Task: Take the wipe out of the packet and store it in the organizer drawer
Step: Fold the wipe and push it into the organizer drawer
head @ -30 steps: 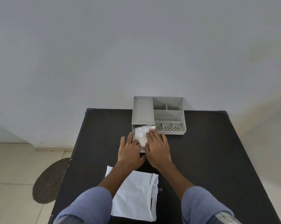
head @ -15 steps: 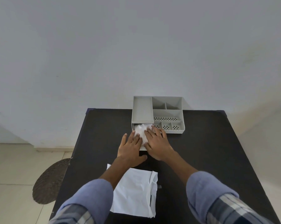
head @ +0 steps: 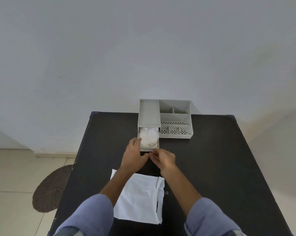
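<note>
The grey organizer (head: 149, 114) stands at the table's far edge, its left drawer (head: 149, 148) pulled out toward me. A crumpled white wipe (head: 149, 137) lies inside the drawer, uncovered. My left hand (head: 134, 156) grips the drawer's front left corner, fingers on the side wall and thumb along the front. My right hand (head: 164, 159) has curled fingers pinching the drawer's front lip near its middle. The flat white packet (head: 140, 196) lies on the table close to me, between my forearms.
The black table (head: 212, 159) stands against a pale wall. The organizer's right part (head: 175, 121) has several open compartments with perforated floors. A round brown mat (head: 50, 188) lies on the tiled floor at the left.
Both hands have come off the wipe and drawn back to the drawer's front edge. The wipe now lies uncovered in the drawer.
</note>
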